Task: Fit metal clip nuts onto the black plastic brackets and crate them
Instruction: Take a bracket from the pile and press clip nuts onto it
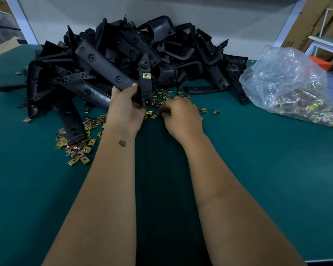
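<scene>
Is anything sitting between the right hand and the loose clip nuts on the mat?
Nothing visible does. The right hand is already down among the loose clip nuts, its curled fingers reaching into them. The bracket held in the left hand stands just beside it, not across its path. Whether a nut is pinched cannot be told.

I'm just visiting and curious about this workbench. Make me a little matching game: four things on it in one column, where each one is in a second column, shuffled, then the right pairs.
Things
1. held bracket
2. clear plastic bag
3. pile of brackets
4. loose clip nuts

Places
A. heaped at the back of the table, against the white panel
B. gripped in the left hand
C. scattered on the green mat near the hands
D. lying at the right side of the table

Pairs: 1-B, 2-D, 3-A, 4-C
</scene>
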The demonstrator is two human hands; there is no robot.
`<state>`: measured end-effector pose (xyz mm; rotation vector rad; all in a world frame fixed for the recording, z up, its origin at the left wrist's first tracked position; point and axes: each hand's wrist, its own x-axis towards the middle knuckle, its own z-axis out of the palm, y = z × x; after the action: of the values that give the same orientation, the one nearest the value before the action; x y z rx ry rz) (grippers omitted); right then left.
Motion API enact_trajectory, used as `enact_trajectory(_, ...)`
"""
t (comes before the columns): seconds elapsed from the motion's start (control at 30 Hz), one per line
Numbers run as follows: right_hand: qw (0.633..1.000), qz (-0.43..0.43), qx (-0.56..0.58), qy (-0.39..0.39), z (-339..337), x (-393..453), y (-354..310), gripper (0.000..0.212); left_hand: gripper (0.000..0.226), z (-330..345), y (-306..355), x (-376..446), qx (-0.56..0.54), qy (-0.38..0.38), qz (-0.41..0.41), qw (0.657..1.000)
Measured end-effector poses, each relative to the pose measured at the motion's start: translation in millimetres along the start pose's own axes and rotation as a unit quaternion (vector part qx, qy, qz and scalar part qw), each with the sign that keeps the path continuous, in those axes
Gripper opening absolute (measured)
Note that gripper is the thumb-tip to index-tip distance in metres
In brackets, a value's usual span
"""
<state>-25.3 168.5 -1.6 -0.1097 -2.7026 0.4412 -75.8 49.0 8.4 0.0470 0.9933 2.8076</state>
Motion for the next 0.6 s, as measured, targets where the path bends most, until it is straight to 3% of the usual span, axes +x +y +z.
enact_trajectory(0.13, 0.996, 0.049, 0.068, 0.037, -3, -1, 1, 0.025, 0.018, 1, -1, -1, -0.001, 0.004, -0.011, 1.0)
enact_trajectory(0.27, 0.966, 0.118, 0.214, 0.084, -4, -2, 0, 0.022, 0.011, 4, -4, -1, -0.003, -0.003, -0.036, 0.999)
enact_trajectory(0.4, 0.895, 0.179, 0.392, 0.12, -8, 2, 2, 0.022, 0.03, 5, -7, -2, 0.006, -0.011, -0.086, 0.996)
enact_trajectory(0.6, 0.807, 0.201, 0.543, 0.117, -13, 2, 4, 0.022, 0.039, 8, -11, -6, -0.01, -0.053, -0.095, 0.994)
